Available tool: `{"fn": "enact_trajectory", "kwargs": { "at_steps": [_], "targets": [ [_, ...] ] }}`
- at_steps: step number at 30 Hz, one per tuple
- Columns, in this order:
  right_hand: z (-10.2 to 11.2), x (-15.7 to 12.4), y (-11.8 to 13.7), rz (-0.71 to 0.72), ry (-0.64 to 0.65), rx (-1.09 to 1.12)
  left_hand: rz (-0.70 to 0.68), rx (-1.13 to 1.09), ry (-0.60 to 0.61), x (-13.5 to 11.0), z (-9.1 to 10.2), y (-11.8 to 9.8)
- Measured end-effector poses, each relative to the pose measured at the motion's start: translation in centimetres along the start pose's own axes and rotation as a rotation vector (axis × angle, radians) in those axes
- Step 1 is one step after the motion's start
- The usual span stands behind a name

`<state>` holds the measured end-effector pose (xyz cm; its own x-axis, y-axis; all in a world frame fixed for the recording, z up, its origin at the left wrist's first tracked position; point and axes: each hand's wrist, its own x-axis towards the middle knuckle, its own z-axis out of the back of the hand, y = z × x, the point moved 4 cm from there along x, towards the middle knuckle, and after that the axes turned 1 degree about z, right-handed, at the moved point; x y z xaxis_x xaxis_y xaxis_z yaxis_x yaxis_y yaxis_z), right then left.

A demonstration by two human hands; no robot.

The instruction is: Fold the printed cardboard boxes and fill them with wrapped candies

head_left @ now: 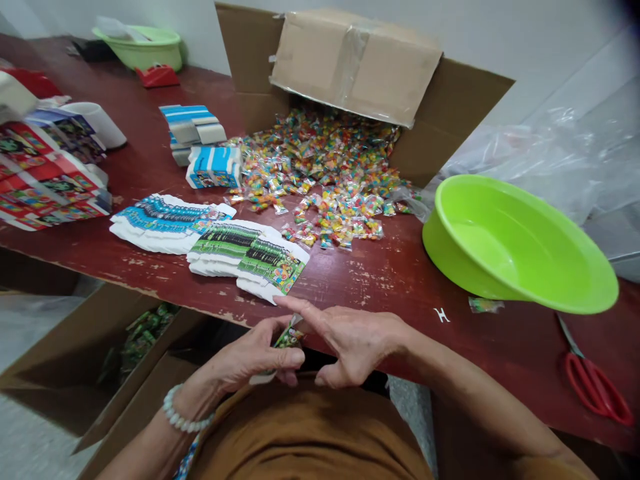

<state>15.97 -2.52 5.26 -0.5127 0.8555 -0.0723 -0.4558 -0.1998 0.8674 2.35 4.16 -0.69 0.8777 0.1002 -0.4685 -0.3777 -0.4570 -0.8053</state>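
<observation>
My left hand (250, 357) is closed around a small green printed flat carton (287, 337), held low at the table's front edge. My right hand (350, 340) rests against the same carton, index finger stretched out over its top, other fingers curled. Just beyond them, fanned stacks of flat cartons lie on the dark red table (390, 273): green ones (250, 257) and blue ones (165, 223). Further back, a heap of small wrapped candies (325, 173) spills from a tipped cardboard box (360, 73).
A lime green basin (515, 247) sits at right, with red-handled scissors (595, 387) near the front edge. Folded blue boxes (210, 157) and red cartons (45, 180) stand at left. A second green basin (140, 47) is far back. Cardboard boxes (100, 360) stand under the table.
</observation>
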Motion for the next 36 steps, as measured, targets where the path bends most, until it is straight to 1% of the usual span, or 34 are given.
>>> {"fn": "enact_trajectory", "kwargs": {
  "at_steps": [2,3,6,7,8,9,11,12,14,15,17,19,21,23,25,26,29,33,36],
  "targets": [
    [0.1,-0.2,0.2,-0.047,-0.086,0.019,-0.045,0.032,-0.055,0.2,0.5,-0.6],
    [0.3,-0.3,0.1,-0.055,-0.177,0.075,-0.057,0.047,-0.094,0.3,0.6,-0.8],
    [1.2,-0.6,-1.5,-0.118,-0.561,0.249,-0.108,0.030,-0.277,0.3,0.8,-1.3],
    [1.3,-0.6,-2.2,-0.158,-0.655,0.284,-0.126,0.004,-0.326,0.4,0.7,-1.3],
    [1.1,-0.4,-2.9,-0.194,-0.705,0.316,-0.137,-0.032,-0.361,0.4,0.6,-1.2],
    [0.8,-0.1,-3.4,-0.217,-0.719,0.349,-0.139,-0.069,-0.382,0.6,0.4,-1.0],
    [0.0,0.5,-4.0,-0.227,-0.742,0.414,-0.146,-0.111,-0.401,0.9,0.1,-0.5],
    [-0.2,0.7,-4.1,-0.223,-0.774,0.429,-0.163,-0.102,-0.429,1.0,0.1,-0.4],
    [-0.4,0.7,-4.1,-0.229,-0.862,0.389,-0.217,-0.043,-0.501,1.1,0.3,-0.2],
    [-0.4,0.6,-4.0,-0.242,-0.887,0.339,-0.254,-0.027,-0.540,1.0,0.5,-0.2],
    [-0.4,0.4,-3.7,-0.269,-0.880,0.229,-0.336,-0.053,-0.609,0.6,0.7,-0.2],
    [-0.4,0.4,-3.7,-0.271,-0.867,0.209,-0.425,-0.104,-0.658,0.1,0.6,-0.3],
    [-0.8,0.5,-3.8,-0.248,-0.898,0.317,-0.493,-0.107,-0.706,-0.3,0.2,-0.5],
    [-1.4,0.7,-4.1,-0.216,-0.982,0.467,-0.526,-0.093,-0.759,-0.8,-0.3,-0.7],
    [-2.1,1.0,-4.3,-0.180,-1.039,0.575,-0.526,-0.083,-0.798,-1.1,-0.6,-0.9],
    [-2.4,1.2,-4.4,-0.164,-1.043,0.618,-0.516,-0.074,-0.813,-1.2,-0.7,-0.9],
    [-2.7,1.4,-4.7,-0.163,-0.996,0.680,-0.469,-0.035,-0.827,-1.4,-0.4,-0.9],
    [-1.7,1.4,-5.0,-0.166,-0.917,0.667,-0.414,-0.025,-0.778,-1.2,0.4,-0.5],
    [-1.0,1.7,-5.4,-0.177,-0.856,0.810,-0.390,-0.038,-0.755,-0.9,0.8,-0.2]
  ]
}}
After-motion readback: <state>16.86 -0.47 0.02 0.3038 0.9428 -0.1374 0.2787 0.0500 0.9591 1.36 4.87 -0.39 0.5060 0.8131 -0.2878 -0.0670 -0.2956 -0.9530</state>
